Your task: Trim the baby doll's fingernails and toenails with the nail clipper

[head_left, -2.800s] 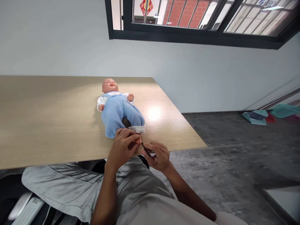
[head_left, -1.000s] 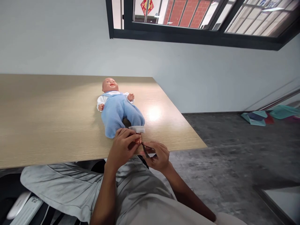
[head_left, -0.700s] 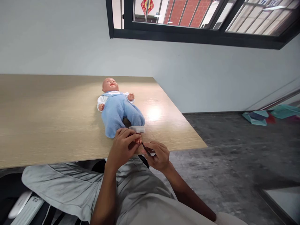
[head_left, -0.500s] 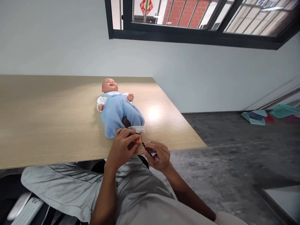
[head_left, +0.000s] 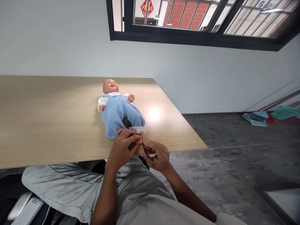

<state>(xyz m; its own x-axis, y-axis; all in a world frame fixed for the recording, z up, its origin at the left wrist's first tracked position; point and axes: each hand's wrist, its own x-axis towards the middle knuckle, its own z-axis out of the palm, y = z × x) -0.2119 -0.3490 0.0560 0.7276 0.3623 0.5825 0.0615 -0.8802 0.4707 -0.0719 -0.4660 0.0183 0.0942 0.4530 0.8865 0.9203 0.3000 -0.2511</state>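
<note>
A baby doll (head_left: 117, 107) in blue overalls and a white shirt lies on its back on the table, head away from me. Its bare foot (head_left: 139, 140) sticks out below a turned-up white cuff (head_left: 137, 129) near the front edge. My left hand (head_left: 124, 147) is closed around this foot, fingers and thumb pinching the toe end. Between thumb and fingers, my right hand (head_left: 158, 155) grips a small dark nail clipper (head_left: 146, 151). The clipper's tip is at the doll's toes; whether it touches them I cannot tell.
The wooden table (head_left: 58, 125) ends at my lap, with its right edge running back to the wall. A barred window (head_left: 187, 18) is above. Teal bags (head_left: 255, 118) lie on the grey floor at right. White boxes (head_left: 28, 209) are at lower left.
My right hand has turned slightly, and the nail clipper's levers now look spread wider, with its tip closer to the toes. My left hand and the doll stay put.
</note>
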